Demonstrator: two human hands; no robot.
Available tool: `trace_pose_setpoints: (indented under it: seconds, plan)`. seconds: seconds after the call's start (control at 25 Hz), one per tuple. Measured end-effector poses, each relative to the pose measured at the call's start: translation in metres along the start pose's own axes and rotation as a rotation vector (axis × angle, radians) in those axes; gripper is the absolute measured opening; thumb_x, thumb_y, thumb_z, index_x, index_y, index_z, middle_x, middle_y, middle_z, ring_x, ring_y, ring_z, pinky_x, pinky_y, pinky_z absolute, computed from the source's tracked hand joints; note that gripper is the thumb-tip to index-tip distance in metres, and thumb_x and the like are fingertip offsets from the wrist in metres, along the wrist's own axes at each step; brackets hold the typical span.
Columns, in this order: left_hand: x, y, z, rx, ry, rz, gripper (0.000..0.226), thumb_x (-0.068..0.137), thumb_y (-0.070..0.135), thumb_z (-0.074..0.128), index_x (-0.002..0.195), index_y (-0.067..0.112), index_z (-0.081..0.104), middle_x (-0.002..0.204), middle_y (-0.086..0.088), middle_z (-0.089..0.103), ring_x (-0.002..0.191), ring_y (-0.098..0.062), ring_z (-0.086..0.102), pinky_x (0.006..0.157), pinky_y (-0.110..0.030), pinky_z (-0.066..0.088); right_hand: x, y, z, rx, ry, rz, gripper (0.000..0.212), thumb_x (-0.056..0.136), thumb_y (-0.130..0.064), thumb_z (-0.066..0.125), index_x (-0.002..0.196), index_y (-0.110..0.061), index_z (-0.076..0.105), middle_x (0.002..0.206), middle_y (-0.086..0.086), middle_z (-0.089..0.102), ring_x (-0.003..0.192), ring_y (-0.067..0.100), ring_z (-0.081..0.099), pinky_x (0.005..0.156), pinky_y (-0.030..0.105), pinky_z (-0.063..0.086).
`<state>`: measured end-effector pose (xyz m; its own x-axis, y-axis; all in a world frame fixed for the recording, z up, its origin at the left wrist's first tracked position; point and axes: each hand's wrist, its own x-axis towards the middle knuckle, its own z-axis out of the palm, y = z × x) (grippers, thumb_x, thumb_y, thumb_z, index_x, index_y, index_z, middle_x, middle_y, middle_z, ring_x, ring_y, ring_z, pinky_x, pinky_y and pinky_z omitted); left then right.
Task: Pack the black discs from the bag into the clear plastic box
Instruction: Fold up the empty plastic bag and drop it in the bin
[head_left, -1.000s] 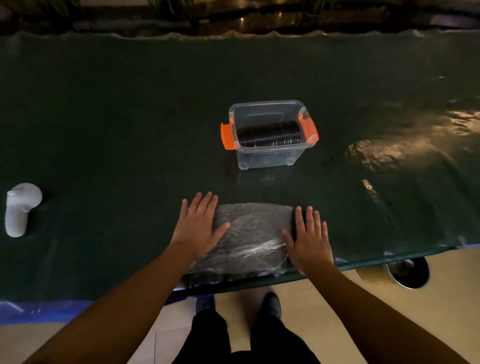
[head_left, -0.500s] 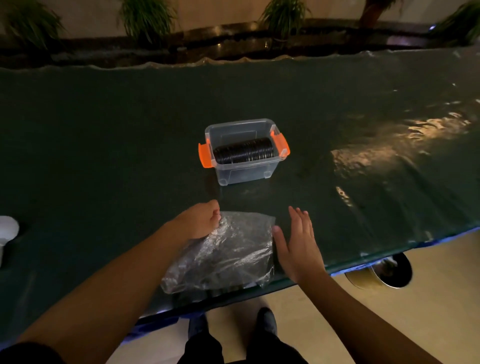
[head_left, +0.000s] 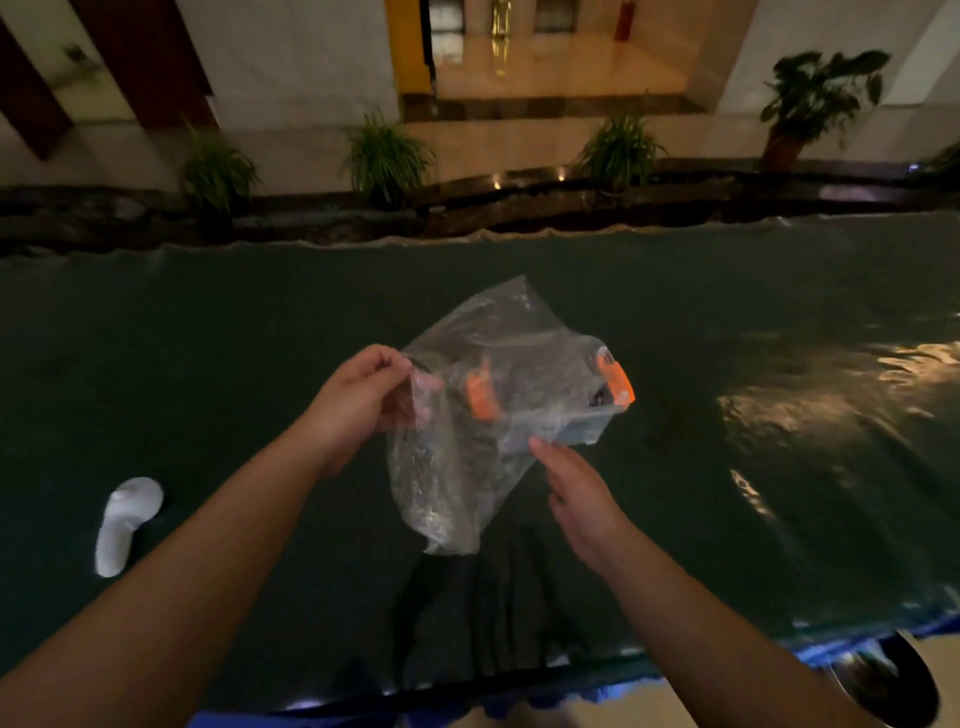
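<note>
My left hand (head_left: 363, 400) pinches the top edge of the clear plastic bag (head_left: 467, 467) and holds it up above the table. The bag hangs crumpled and looks empty. My right hand (head_left: 582, 493) is open just beside the bag's lower right edge, fingertips close to it. Behind the bag stands the clear plastic box (head_left: 587, 431) with orange latches (head_left: 618, 384), mostly seen through the film. Only a small dark bit of the black discs (head_left: 597, 399) shows inside it. Dark ridged shapes (head_left: 493, 597) lie on the table under the bag; I cannot tell what they are.
A dark green cover (head_left: 208, 364) spreads over the table. A white pipe elbow (head_left: 124, 525) lies at the left. The table's front edge runs just below my arms, with a round metal object (head_left: 893, 680) on the floor at the lower right. Plants line the far side.
My left hand closed on the bag's edge and lifted it off the table, up in front of the box. My right hand came off the table and hovers beside the bag.
</note>
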<state>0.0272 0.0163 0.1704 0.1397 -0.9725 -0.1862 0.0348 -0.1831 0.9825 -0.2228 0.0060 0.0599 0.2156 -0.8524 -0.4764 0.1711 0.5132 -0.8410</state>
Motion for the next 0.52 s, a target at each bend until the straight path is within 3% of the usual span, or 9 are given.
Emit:
trace_pose_setpoints:
  seconds: [0.04, 0.16, 0.28, 0.36, 0.44, 0.52]
  plan:
    - [-0.004, 0.008, -0.009, -0.063, 0.041, -0.01, 0.017, 0.104, 0.014, 0.048, 0.09, 0.013, 0.058, 0.099, -0.014, 0.074, 0.078, -0.024, 0.067, 0.068, -0.039, 0.061, 0.005, -0.016, 0.014, -0.017, -0.075, -0.024, 0.037, 0.094, -0.03, 0.068, 0.128, -0.014, 0.065, 0.125, -0.006, 0.072, 0.121, 0.013, 0.062, 0.085, 0.021, 0.048]
    - [-0.017, 0.026, -0.04, -0.2, 0.191, 0.008, 0.011, 0.103, 0.013, 0.05, 0.101, 0.009, 0.059, 0.107, -0.013, 0.076, 0.08, -0.025, 0.073, 0.062, -0.039, 0.061, 0.005, -0.054, 0.048, -0.04, -0.178, -0.002, 0.024, 0.101, -0.012, 0.06, 0.123, -0.004, 0.065, 0.109, 0.009, 0.077, 0.105, 0.023, 0.071, 0.094, 0.039, 0.055]
    - [-0.034, 0.032, -0.072, -0.143, 0.327, 0.077, 0.019, 0.099, 0.009, 0.058, 0.11, 0.023, 0.053, 0.092, -0.009, 0.078, 0.071, -0.02, 0.074, 0.057, -0.034, 0.059, -0.003, -0.078, 0.069, -0.093, -0.207, -0.087, 0.022, 0.1, -0.007, 0.061, 0.121, -0.002, 0.061, 0.095, 0.014, 0.076, 0.082, 0.025, 0.074, 0.077, 0.038, 0.061]
    - [-0.046, 0.035, -0.089, -0.032, 0.335, 0.144, 0.024, 0.097, 0.007, 0.059, 0.099, 0.029, 0.052, 0.086, -0.009, 0.077, 0.072, -0.021, 0.071, 0.059, -0.034, 0.058, -0.011, -0.092, 0.076, -0.113, -0.17, -0.18, 0.02, 0.098, -0.003, 0.063, 0.115, -0.004, 0.053, 0.099, 0.021, 0.076, 0.075, 0.029, 0.073, 0.07, 0.039, 0.062]
    - [-0.059, 0.04, -0.102, 0.096, 0.28, 0.182, 0.018, 0.098, 0.008, 0.059, 0.089, 0.024, 0.061, 0.092, -0.01, 0.075, 0.075, -0.019, 0.07, 0.061, -0.028, 0.057, -0.018, -0.107, 0.083, -0.141, -0.202, -0.264, 0.013, 0.097, 0.0, 0.062, 0.098, -0.009, 0.052, 0.103, 0.026, 0.074, 0.074, 0.031, 0.07, 0.069, 0.042, 0.061]
    - [-0.07, 0.047, -0.11, 0.186, 0.221, 0.181, 0.02, 0.095, 0.011, 0.064, 0.103, 0.028, 0.072, 0.101, -0.003, 0.077, 0.086, -0.014, 0.074, 0.068, -0.024, 0.058, -0.026, -0.122, 0.088, -0.257, -0.272, -0.332, 0.01, 0.097, 0.0, 0.062, 0.097, -0.01, 0.064, 0.106, 0.022, 0.075, 0.078, 0.03, 0.072, 0.072, 0.04, 0.061]
